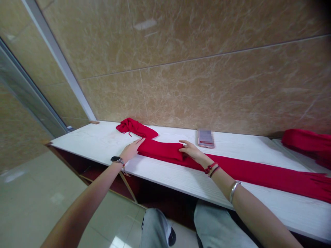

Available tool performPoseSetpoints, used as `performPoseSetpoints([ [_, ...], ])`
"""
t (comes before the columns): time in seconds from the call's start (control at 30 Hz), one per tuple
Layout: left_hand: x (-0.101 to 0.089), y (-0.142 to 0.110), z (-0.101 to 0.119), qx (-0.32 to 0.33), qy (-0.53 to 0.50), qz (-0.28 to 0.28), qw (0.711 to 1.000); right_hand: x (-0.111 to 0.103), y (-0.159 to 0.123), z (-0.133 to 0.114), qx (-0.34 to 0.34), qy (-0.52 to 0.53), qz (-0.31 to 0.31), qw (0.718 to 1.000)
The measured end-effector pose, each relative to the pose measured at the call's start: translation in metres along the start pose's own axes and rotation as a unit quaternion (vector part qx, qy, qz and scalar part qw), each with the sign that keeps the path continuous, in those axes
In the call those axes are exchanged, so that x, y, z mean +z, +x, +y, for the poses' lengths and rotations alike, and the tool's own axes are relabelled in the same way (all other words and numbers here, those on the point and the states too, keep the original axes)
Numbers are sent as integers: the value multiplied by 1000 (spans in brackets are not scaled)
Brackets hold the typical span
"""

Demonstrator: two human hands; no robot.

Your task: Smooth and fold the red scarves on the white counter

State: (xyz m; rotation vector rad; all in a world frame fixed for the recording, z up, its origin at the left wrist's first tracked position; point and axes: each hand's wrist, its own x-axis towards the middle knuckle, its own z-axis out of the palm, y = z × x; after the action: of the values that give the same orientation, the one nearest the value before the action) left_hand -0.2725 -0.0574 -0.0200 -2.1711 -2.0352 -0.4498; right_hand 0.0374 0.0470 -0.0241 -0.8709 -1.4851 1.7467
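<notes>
Left-hand grip (131,150), left of centre in the frame: fingers laid straight on the edge of the red cloth (160,149), pressing or pinching, can't make out which. Right-hand grip (191,151), just right of centre: fingers part bent at the cloth's folded end, one finger stretched out; whether it pinches cloth can't be made out either. Cloth lies along the white surface (243,143), doubled over between the hands, bunched end (136,128) left of centre, flat strip running to the fringe (320,182) at the right edge of the frame.

Step in hand looks like lining up a fold. To do it well: anchor with the left, square the folded end with the right, match the long edges, smooth outward before letting go. Bunched end wants spreading flat, else creases get folded in.

Around: phone-like item (206,138), pixelated, just above the right hand in the frame, could get knocked. Another red bundle (305,144) far right, easy to mix up. Watch (117,159) left wrist; beaded bracelet (211,167) and silver bangle (234,192) right arm, might snag. Tiled wall (193,69) fills the upper frame, limits reach at back. Legs in pale trousers (217,220) bottom centre, close to the front edge
</notes>
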Motion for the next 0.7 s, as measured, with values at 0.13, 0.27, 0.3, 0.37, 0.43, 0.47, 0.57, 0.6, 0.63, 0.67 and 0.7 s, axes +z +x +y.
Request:
performPoseSetpoints([
  [0.13, 6, 4, 0, -111, -41, 40, 992, 0, 3, 1, 16, -8, -10, 1000],
  [0.27, 16, 3, 1, -164, -69, 77, 981, 2, 2, 1, 28, -18, -3, 999],
  [0.3, 16, 2, 3, -154, -61, 80, 983, 3, 2, 0, 29, -20, 1, 999],
  [0.37, 15, 1, 5, -95, -21, 79, 992, 4, 3, 1, 28, -24, 7, 999],
  [0.43, 9, 0, 6, -6, 36, 58, 998, 4, 4, 1, 28, -31, 10, 999],
  [0.47, 5, 1, 5, 36, 60, 36, 997, 5, 5, 2, 31, -35, 11, 999],
  [0.57, -4, 3, 0, 100, 98, -46, 989, 6, 7, 3, 38, -50, 7, 998],
  [0.6, -5, 4, -2, 95, 100, -62, 988, 6, 8, 4, 38, -54, 4, 998],
  [0.63, -5, 4, -4, 82, 97, -67, 990, 6, 9, 4, 37, -58, 2, 998],
  [0.67, -4, 4, -6, 64, 89, -64, 992, 6, 10, 5, 35, -62, 0, 997],
  [0.7, -1, 4, -8, 48, 77, -56, 994, 6, 11, 5, 36, -66, 0, 997],
])
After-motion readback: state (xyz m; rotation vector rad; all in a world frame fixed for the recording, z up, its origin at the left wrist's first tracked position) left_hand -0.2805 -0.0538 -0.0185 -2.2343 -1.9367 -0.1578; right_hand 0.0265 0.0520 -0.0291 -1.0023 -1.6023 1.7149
